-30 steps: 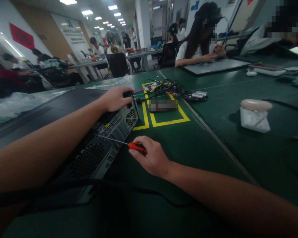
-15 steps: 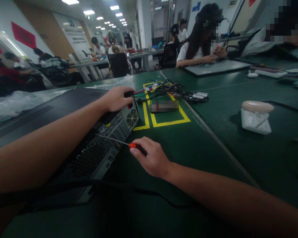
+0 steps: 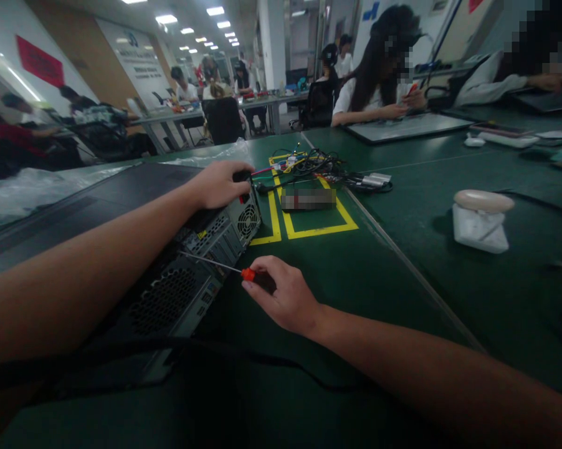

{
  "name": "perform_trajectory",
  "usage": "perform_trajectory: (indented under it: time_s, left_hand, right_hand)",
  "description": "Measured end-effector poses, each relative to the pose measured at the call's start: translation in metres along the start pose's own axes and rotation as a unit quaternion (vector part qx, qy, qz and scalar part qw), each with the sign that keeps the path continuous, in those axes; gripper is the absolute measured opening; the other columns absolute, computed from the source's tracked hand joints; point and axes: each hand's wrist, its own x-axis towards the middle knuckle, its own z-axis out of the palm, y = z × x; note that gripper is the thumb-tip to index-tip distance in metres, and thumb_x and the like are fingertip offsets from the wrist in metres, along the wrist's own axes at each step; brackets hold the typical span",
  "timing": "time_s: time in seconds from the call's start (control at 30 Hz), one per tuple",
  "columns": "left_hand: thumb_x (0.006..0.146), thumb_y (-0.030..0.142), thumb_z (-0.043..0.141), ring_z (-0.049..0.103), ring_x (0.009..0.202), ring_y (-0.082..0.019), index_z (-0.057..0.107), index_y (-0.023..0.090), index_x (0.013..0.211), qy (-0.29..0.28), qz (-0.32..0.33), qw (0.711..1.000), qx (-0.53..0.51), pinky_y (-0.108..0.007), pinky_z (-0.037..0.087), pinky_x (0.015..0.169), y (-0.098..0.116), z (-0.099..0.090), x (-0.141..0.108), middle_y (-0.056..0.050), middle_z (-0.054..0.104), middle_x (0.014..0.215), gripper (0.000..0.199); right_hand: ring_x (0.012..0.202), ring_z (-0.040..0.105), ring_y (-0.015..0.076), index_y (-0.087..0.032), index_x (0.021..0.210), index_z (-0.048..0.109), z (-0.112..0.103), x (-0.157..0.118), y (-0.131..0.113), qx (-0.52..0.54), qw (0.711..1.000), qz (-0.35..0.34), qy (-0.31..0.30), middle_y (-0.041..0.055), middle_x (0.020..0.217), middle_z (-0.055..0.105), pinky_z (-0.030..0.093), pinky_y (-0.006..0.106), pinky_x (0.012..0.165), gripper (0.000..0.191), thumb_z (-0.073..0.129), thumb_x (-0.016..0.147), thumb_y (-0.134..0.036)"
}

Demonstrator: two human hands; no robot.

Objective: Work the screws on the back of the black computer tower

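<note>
A black computer case point(image 3: 169, 176) lies on the table at the left, its rear panel with vents and ports facing right. My left hand point(image 3: 222, 184) is closed over the far corner of that panel, the fingertips bent round the edge. In my right hand point(image 3: 285, 293) is a screwdriver point(image 3: 248, 274) with an orange and dark handle, held between thumb and fingers. Its thin shaft points left across the rear panel. The tip meets the case near the edge of the panel; any screw there is too small to make out.
A tangle of cables point(image 3: 318, 165) lies beyond the case, near yellow tape outlines point(image 3: 323, 232) and a blurred-out object point(image 3: 309, 199). A white item with a beige top point(image 3: 481, 221) stands at the right. Co-workers sit across the table. Clear plastic wrap point(image 3: 33, 190) lies behind the case.
Both hands, the screwdriver and the case keep nearly the same places; the view has shifted slightly. At far right, a co-worker's sleeve and hand have come into clearer sight.
</note>
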Motion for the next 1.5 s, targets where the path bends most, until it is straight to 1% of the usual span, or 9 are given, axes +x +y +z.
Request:
perform_trajectory:
  time_s: [0.23,0.4,0.57,0.73,0.9,1.03,1.1,1.23,1.5]
  left_hand:
    - [0.082,0.045,0.056,0.068,0.124,-0.035,0.075,0.019,0.138,0.005,0.000,1.000,-0.002,-0.048,0.050,0.113,0.0000,0.0004,0.0000,-0.013,0.076,0.135,0.065]
    - [0.081,0.045,0.058,0.069,0.120,-0.035,0.076,0.023,0.136,0.004,-0.007,1.000,-0.013,-0.049,0.051,0.110,-0.0002,0.0008,0.0003,-0.011,0.077,0.132,0.062]
    - [0.081,0.045,0.058,0.069,0.120,-0.035,0.076,0.022,0.136,0.007,-0.008,1.000,-0.008,-0.048,0.051,0.110,-0.0002,0.0006,0.0004,-0.011,0.077,0.131,0.062]
    - [0.082,0.043,0.057,0.069,0.121,-0.035,0.076,0.019,0.136,0.004,0.009,1.000,-0.011,-0.049,0.051,0.110,0.0009,0.0003,-0.0001,-0.013,0.077,0.131,0.062]
    - [0.082,0.042,0.059,0.070,0.116,-0.035,0.077,0.022,0.135,0.005,-0.011,1.000,-0.006,-0.049,0.052,0.108,0.0026,-0.0001,-0.0008,-0.011,0.078,0.128,0.060]
    - [0.083,0.044,0.057,0.069,0.120,-0.034,0.076,0.022,0.137,0.003,-0.008,1.000,-0.005,-0.047,0.052,0.109,0.0011,0.0004,-0.0002,-0.011,0.077,0.131,0.061]
    - [0.083,0.044,0.057,0.068,0.122,-0.034,0.076,0.022,0.137,0.003,-0.006,1.000,-0.005,-0.047,0.052,0.109,0.0001,0.0008,0.0002,-0.011,0.077,0.132,0.061]
    - [0.082,0.042,0.058,0.070,0.119,-0.035,0.076,0.021,0.137,0.008,-0.010,1.000,-0.006,-0.049,0.051,0.109,0.0003,0.0013,0.0000,-0.012,0.077,0.131,0.061]
    - [0.083,0.043,0.057,0.069,0.121,-0.035,0.076,0.021,0.137,0.004,0.000,1.000,-0.004,-0.048,0.051,0.110,0.0012,0.0002,-0.0004,-0.011,0.077,0.133,0.061]
  right_hand:
    - [0.084,0.070,0.0182,-0.023,0.112,0.063,-0.0016,0.0008,-0.0013,-0.005,1.000,-0.003,-0.002,0.0044,0.102,0.074,0.058,0.032,0.078,0.014,0.067,0.104,-0.034]
    - [0.082,0.069,0.0178,-0.023,0.112,0.064,-0.0013,0.0010,-0.0015,-0.009,1.000,0.004,-0.004,0.0042,0.100,0.074,0.058,0.031,0.076,0.015,0.067,0.105,-0.035]
    - [0.084,0.069,0.0184,-0.022,0.112,0.065,-0.0023,0.0010,-0.0014,-0.026,1.000,-0.004,-0.006,0.0045,0.100,0.074,0.057,0.032,0.079,0.017,0.065,0.106,-0.038]
    - [0.086,0.068,0.0196,-0.020,0.112,0.068,-0.0034,0.0018,-0.0012,-0.043,0.999,-0.021,-0.002,0.0056,0.097,0.072,0.055,0.033,0.081,0.022,0.061,0.109,-0.041]
    - [0.088,0.069,0.0196,-0.020,0.111,0.070,-0.0039,0.0017,-0.0015,-0.037,0.999,-0.018,-0.016,0.0061,0.097,0.072,0.056,0.033,0.083,0.028,0.055,0.112,-0.043]
    - [0.094,0.072,0.0210,-0.022,0.119,0.065,-0.0031,0.0010,-0.0023,-0.018,1.000,-0.006,-0.003,0.0062,0.106,0.075,0.059,0.034,0.087,0.024,0.067,0.104,-0.042]
    - [0.094,0.073,0.0209,-0.023,0.118,0.064,-0.0023,0.0010,-0.0019,-0.017,1.000,-0.003,-0.001,0.0056,0.107,0.076,0.060,0.035,0.087,0.024,0.070,0.101,-0.038]
    - [0.094,0.073,0.0204,-0.023,0.113,0.064,-0.0012,0.0019,0.0000,-0.020,1.000,-0.020,-0.003,0.0059,0.107,0.075,0.060,0.035,0.088,0.015,0.066,0.103,-0.033]
    - [0.093,0.072,0.0198,-0.022,0.113,0.064,-0.0027,0.0022,0.0013,-0.017,0.999,-0.034,0.002,0.0057,0.105,0.075,0.058,0.033,0.087,0.013,0.067,0.105,-0.031]
